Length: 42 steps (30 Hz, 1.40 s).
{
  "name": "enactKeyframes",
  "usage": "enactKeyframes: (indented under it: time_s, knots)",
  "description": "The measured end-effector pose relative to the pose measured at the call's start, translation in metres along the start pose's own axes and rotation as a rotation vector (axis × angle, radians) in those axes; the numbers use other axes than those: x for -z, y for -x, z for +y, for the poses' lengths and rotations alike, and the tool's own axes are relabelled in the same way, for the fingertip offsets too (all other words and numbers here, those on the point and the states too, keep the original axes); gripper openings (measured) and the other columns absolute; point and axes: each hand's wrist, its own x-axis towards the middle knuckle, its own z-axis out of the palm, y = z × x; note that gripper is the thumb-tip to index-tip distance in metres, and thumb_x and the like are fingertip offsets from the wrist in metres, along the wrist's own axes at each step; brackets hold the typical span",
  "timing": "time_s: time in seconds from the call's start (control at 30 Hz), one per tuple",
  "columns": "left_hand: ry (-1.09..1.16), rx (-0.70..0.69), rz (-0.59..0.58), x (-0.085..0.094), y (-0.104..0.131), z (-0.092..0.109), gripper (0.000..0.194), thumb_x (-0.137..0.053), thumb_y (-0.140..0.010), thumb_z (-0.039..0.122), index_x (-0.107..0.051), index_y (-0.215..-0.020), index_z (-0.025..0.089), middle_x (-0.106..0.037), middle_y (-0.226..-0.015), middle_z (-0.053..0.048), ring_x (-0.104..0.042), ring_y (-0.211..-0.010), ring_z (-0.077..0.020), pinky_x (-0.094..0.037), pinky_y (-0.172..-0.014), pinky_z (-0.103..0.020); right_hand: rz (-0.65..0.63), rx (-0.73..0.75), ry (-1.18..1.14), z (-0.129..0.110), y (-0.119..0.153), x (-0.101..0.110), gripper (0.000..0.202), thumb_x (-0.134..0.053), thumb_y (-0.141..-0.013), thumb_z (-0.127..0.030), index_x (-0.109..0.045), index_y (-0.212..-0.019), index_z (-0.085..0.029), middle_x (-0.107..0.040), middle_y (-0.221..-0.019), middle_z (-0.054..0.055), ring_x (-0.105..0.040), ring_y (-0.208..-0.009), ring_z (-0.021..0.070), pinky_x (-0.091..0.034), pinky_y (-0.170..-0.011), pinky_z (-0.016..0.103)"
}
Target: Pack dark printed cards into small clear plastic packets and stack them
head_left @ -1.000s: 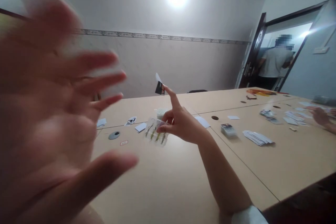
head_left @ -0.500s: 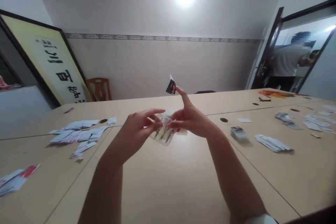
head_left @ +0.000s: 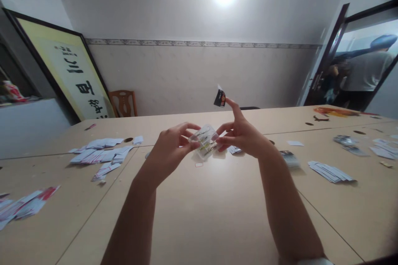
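Note:
Between my two hands is a small clear plastic box (head_left: 204,136), tilted above the table, with thin greenish and dark pieces inside that I cannot make out exactly. My left hand (head_left: 177,143) grips its left side with thumb and fingers. My right hand (head_left: 244,134) pinches its right side with thumb and curled fingers. The right index finger points up, and a small black sticker (head_left: 219,98) with an orange picture clings to its tip. A small white card with a red edge (head_left: 199,165) lies on the table below the box.
White paper slips (head_left: 102,153) lie in piles on the left, with more slips (head_left: 27,205) nearer me. On the right are a blurred stack of clear boxes (head_left: 290,158), fanned white cards (head_left: 330,172) and clear packets (head_left: 348,143). People (head_left: 367,68) stand in the doorway.
The clear box has been tipped so that another face shows, and it looks partly opened. The view has swung slightly left. The sticker remains on my right index fingertip.

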Motion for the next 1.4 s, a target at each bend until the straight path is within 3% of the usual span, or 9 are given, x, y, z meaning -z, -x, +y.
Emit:
enactKeyframes:
  time_s: [0.17,0.3,0.37,0.53,0.67,0.8,0.97,1.23,1.4]
  knots:
    - [-0.06,-0.012,-0.02,0.002,0.002,0.003,0.025,-0.067,-0.081,0.024,-0.074,-0.105,0.021,-0.076,-0.084,-0.003,-0.068,-0.07,-0.0167,-0.053,-0.064,-0.027,-0.075,-0.05,0.083,-0.001,0.004,0.008,0.12,-0.081,-0.073,-0.026,0.006,-0.155,-0.035,-0.071,-0.09,0.003,-0.074,-0.073,0.0231,-0.059,-0.055,0.031]
    - [-0.125,-0.05,-0.02,-0.001,0.002,0.005,0.024,-0.064,-0.084,0.022,-0.075,-0.105,0.026,-0.076,-0.084,-0.001,-0.069,-0.074,-0.0159,-0.053,-0.074,-0.03,-0.01,0.048,0.095,-0.005,0.004,0.007,0.114,-0.079,-0.076,-0.031,0.004,-0.155,-0.036,-0.071,-0.1,0.005,-0.073,-0.087,0.026,-0.061,-0.068,0.038]
    - [-0.137,-0.054,-0.024,-0.002,0.001,0.004,0.026,-0.065,-0.084,0.023,-0.073,-0.107,0.028,-0.076,-0.086,0.0,-0.069,-0.076,-0.0156,-0.052,-0.075,-0.03,0.002,0.073,0.089,-0.004,0.003,0.005,0.112,-0.078,-0.076,-0.03,0.002,-0.154,-0.036,-0.071,-0.097,0.004,-0.073,-0.085,0.0253,-0.06,-0.071,0.041]
    - [-0.095,-0.055,0.008,-0.002,0.001,0.005,0.027,-0.065,-0.082,0.018,-0.066,-0.108,0.025,-0.074,-0.087,0.001,-0.068,-0.08,-0.0152,-0.051,-0.074,-0.029,-0.039,0.007,0.076,0.001,-0.001,-0.003,0.114,-0.081,-0.071,-0.027,-0.004,-0.154,-0.035,-0.07,-0.08,0.0,-0.071,-0.068,0.0235,-0.056,-0.053,0.033]
    - [-0.076,-0.065,0.028,-0.004,-0.001,0.007,0.027,-0.063,-0.083,0.017,-0.062,-0.108,0.026,-0.073,-0.086,0.002,-0.067,-0.08,-0.0149,-0.051,-0.075,-0.03,-0.084,-0.026,0.039,0.002,-0.005,-0.012,0.112,-0.08,-0.072,-0.028,-0.004,-0.155,-0.031,-0.068,-0.074,-0.001,-0.068,-0.062,0.0204,-0.056,-0.053,0.032]
    - [-0.055,-0.108,0.103,-0.007,-0.004,0.003,0.02,-0.066,-0.082,0.021,-0.061,-0.101,0.023,-0.07,-0.097,-0.001,-0.067,-0.088,-0.0167,-0.053,-0.079,-0.032,0.003,0.011,-0.01,0.003,-0.009,-0.02,0.115,-0.08,-0.072,-0.031,-0.001,-0.155,-0.03,-0.067,-0.079,-0.002,-0.068,-0.056,0.0191,-0.059,-0.052,0.034]
    - [-0.199,-0.113,0.184,-0.009,-0.007,-0.006,0.017,-0.066,-0.083,0.031,-0.058,-0.096,0.022,-0.061,-0.106,-0.005,-0.061,-0.105,-0.0241,-0.052,-0.087,-0.042,0.138,0.03,-0.086,0.008,-0.014,-0.019,0.118,-0.081,-0.07,-0.031,0.002,-0.154,-0.035,-0.06,-0.076,-0.005,-0.07,-0.059,0.021,-0.062,-0.057,0.039]
    - [-0.077,-0.038,-0.018,-0.011,-0.007,-0.007,0.029,-0.064,-0.084,0.049,-0.058,-0.094,0.022,-0.062,-0.107,-0.006,-0.063,-0.1,-0.0255,-0.055,-0.084,-0.045,0.098,0.017,-0.231,0.008,-0.013,-0.013,0.119,-0.083,-0.07,-0.029,0.0,-0.154,-0.034,-0.06,-0.078,-0.006,-0.072,-0.068,0.0198,-0.064,-0.073,0.042]
    - [0.176,-0.057,-0.164,-0.005,-0.005,-0.005,0.031,-0.066,-0.085,0.044,-0.054,-0.103,0.021,-0.066,-0.112,-0.008,-0.066,-0.103,-0.0239,-0.056,-0.087,-0.041,0.028,-0.01,-0.318,0.01,-0.014,-0.012,0.119,-0.085,-0.07,-0.027,-0.001,-0.153,-0.036,-0.065,-0.095,0.001,-0.072,-0.075,0.0187,-0.063,-0.078,0.043]
